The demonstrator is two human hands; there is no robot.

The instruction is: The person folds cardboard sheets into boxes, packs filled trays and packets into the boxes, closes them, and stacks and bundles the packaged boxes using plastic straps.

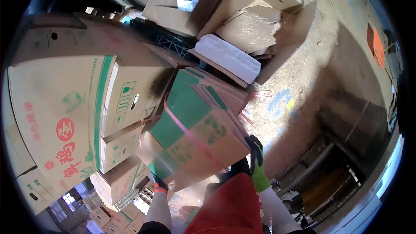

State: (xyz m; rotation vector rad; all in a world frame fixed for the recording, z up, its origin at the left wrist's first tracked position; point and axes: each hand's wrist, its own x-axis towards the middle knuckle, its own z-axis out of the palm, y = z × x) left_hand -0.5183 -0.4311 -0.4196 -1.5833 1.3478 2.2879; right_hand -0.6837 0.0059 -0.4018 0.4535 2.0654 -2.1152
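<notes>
A bundle of flattened cardboard boxes [197, 141], brown with green panels and tied with a pink strap, is tilted in front of me. My right hand [258, 164], in a dark and bright-green glove, grips its right edge, fingers wrapped over the side. At its lower left corner is my left hand [160, 183], in a dark glove with an orange cuff; it holds the edge, its fingers partly hidden behind the cardboard. Red cloth [227, 212] shows between my forearms, just below the bundle.
Large egg cartons [56, 117] with red and green print are stacked on the left. Beyond the bundle are a white moulded tray [227, 58] and an open cardboard box [299, 30] holding loose cardboard. A dark metal frame [329, 169] stands at lower right. Sunlit, littered floor lies at right.
</notes>
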